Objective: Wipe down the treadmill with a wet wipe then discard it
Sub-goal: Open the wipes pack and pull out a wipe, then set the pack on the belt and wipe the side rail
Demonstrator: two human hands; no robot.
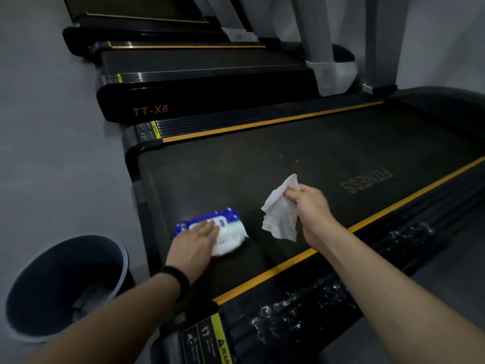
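Note:
A dark treadmill belt (301, 158) with orange-edged side rails fills the middle of the head view. On its rear end lies a blue and white pack of wet wipes (228, 227). My left hand (195, 243) rests flat on the pack, fingers spread, a black bead bracelet on the wrist. My right hand (308, 203) pinches a white wet wipe (280, 211) by its upper edge. The wipe hangs crumpled just above the belt, to the right of the pack.
A round dark bin (39, 279) with some rubbish inside stands on the grey floor at the lower left, beside the treadmill's rear end. A second treadmill (210, 82) marked TT-X6 runs parallel behind. White smears mark the near side rail (301, 311).

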